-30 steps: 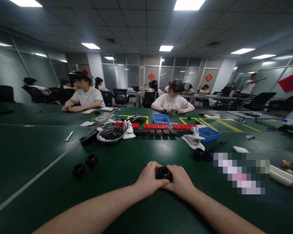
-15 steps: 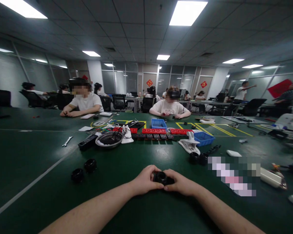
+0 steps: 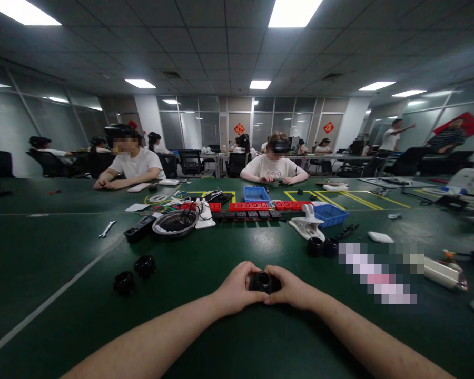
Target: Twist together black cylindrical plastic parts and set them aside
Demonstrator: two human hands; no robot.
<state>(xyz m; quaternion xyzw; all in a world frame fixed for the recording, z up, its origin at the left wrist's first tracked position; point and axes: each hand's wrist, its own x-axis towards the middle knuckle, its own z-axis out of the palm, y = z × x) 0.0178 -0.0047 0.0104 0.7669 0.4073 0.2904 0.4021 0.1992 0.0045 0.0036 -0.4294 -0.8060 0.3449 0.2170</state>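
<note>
My left hand (image 3: pixel 237 289) and my right hand (image 3: pixel 288 288) meet low in the middle of the view, just above the green table. Between them they grip a black round part with a hole in its centre (image 3: pixel 263 282), fingers closed on its two sides. The hole faces up towards me; the lower sides of the part are hidden by the fingers and thumbs. The thumbs come together at its near edge. To the left lie two similar black round parts (image 3: pixel 145 266), and two more black round parts (image 3: pixel 315 246) are further off to the right.
Ahead stand a red and black strip of sockets (image 3: pixel 248 206), blue trays (image 3: pixel 330 215), a metal bowl (image 3: pixel 175 225) and white clip bases (image 3: pixel 307 227). A wrench (image 3: pixel 107 229) lies left. A beige cylindrical device (image 3: pixel 440 272) lies right. Two people sit across the table (image 3: pixel 63 242).
The view has tilted and shifted slightly. Both hands keep hold of the black round part, its hole now facing me a little more. The right fingers have closed in nearer to it.
</note>
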